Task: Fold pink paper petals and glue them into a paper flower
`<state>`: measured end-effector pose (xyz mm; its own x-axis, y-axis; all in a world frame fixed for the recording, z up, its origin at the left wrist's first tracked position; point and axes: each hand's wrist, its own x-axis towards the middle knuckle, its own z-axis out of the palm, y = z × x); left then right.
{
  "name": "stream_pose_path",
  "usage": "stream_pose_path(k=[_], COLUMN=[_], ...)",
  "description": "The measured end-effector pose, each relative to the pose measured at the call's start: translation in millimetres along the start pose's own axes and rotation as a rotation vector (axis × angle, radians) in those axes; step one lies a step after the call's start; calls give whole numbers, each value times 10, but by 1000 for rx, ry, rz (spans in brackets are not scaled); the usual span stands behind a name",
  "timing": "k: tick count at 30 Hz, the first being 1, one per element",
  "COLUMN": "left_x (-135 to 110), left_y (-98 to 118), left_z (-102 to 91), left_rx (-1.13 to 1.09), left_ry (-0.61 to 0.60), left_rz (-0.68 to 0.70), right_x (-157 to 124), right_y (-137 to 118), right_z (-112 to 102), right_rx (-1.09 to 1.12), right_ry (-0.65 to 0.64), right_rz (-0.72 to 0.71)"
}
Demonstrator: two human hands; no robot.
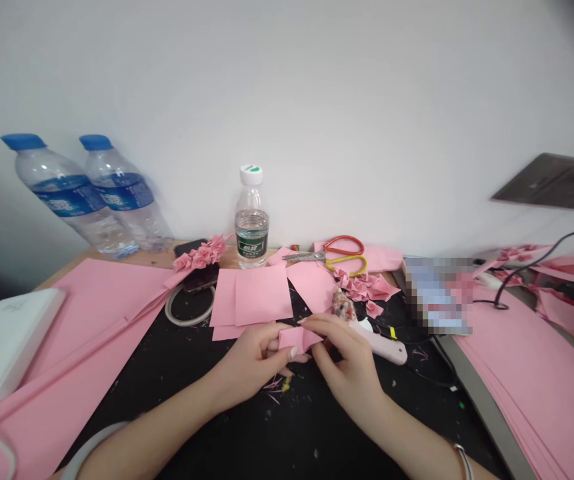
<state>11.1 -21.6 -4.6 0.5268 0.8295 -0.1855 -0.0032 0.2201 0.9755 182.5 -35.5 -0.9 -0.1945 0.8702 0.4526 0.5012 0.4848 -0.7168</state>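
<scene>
A small piece of folded pink paper [294, 338] is held between both hands above the black tabletop. My left hand [257, 353] is closed on its left side, with the thumb on the front and fingers behind. My right hand [344, 350] pinches the pointed right corner between thumb and fingers. Square pink sheets [261, 297] lie just beyond the hands. Behind the right hand are a roll of tape-like white material and a pale pink handled tool [389, 348], partly covered by that hand. Thin pink paper scraps [273, 385] lie below the hands.
Red-and-yellow-handled scissors [344, 257] lie near folded pink paper flowers [364, 287]. A small water bottle [251, 227] stands by the wall; two larger bottles [121, 193] lean left. A white device [14, 340], a tape ring [189, 321], large pink sheets [541, 380] and a phone [434, 293] surround the workspace.
</scene>
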Motion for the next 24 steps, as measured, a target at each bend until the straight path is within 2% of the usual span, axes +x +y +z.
stream_pose_path(k=[10, 14, 18, 24], left_x=[8, 20, 33, 50], left_y=[-16, -16, -28, -47], left_z=[-11, -22, -57, -102], left_rx=[-15, -73, -180, -237], left_ry=[-7, -5, 39, 98], left_rz=[-23, -58, -104, -118], right_x=[-21, -22, -29, -37], right_y=[22, 40, 39, -15], right_z=[20, 12, -3, -38], right_rx=[-4, -56, -116, -220], right_ry=[3, -24, -95, -278], right_rz=[-12, -64, -121, -157])
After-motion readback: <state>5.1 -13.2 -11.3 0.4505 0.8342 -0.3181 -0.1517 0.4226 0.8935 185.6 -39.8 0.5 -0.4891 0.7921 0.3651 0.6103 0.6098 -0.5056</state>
